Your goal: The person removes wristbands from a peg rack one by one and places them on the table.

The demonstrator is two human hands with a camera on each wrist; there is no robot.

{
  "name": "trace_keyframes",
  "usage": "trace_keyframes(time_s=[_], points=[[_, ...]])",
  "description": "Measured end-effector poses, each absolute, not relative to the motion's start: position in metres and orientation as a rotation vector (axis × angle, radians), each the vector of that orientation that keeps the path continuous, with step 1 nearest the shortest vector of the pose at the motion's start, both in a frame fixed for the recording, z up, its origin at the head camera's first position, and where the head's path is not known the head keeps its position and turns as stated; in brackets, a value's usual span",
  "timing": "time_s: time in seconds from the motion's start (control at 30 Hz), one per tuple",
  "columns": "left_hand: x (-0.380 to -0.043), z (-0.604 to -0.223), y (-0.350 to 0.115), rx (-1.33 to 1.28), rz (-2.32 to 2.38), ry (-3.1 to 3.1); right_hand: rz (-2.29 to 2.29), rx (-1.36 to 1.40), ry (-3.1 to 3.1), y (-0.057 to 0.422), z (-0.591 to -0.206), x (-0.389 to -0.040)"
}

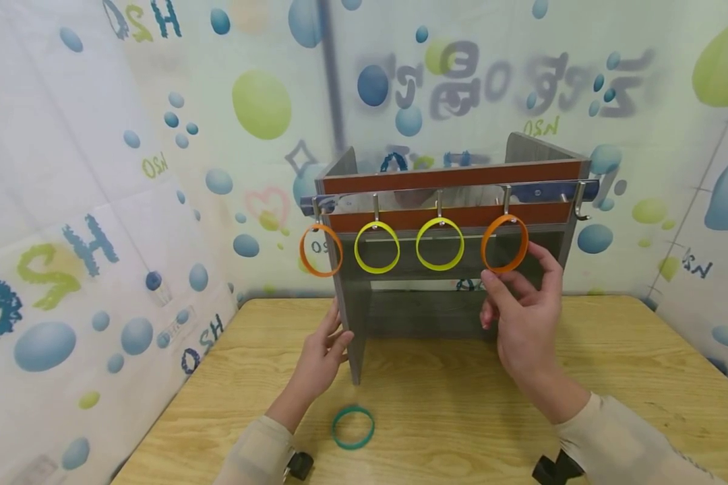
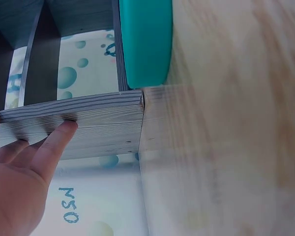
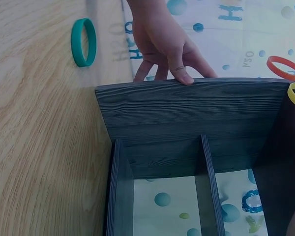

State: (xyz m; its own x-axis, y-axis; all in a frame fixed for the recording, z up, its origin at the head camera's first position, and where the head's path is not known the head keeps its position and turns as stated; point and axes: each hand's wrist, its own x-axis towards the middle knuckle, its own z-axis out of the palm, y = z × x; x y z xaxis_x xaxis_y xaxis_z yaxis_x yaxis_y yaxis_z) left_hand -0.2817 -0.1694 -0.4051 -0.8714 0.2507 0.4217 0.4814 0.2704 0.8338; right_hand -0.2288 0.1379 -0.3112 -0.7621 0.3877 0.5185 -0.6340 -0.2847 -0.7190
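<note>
A grey wooden shelf rack [image 1: 425, 313] stands on the table with a metal hook rail [image 1: 536, 192] across its front. My right hand [image 1: 530, 323] holds an orange silicone wristband [image 1: 485, 252], thumb at its bottom and index finger at its right side; the band hangs at a hook. Further left on the rail hang two yellow wristbands [image 1: 418, 249] and another orange wristband [image 1: 302, 252]. My left hand [image 1: 315, 360] steadies the rack's left side panel [image 3: 187, 110], thumb over the edge and fingers against the outer face. A teal wristband [image 1: 372, 431] lies on the table near the left forearm.
A hook [image 1: 580, 202] at the rail's right end sticks out past the rack's side. The wood-grain table [image 1: 461, 417] runs back to a patterned curtain [image 1: 176, 168] behind and on both sides. Dark wrist mounts [image 1: 301, 465] show at the sleeves.
</note>
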Motion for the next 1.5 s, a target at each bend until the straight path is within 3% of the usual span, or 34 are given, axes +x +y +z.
trace_keyframes(time_s=[1.5], points=[[-0.283,-0.407,-0.17,-0.699,-1.653,-2.328,2.033,0.417,-1.231,0.152,-0.289,-0.214]])
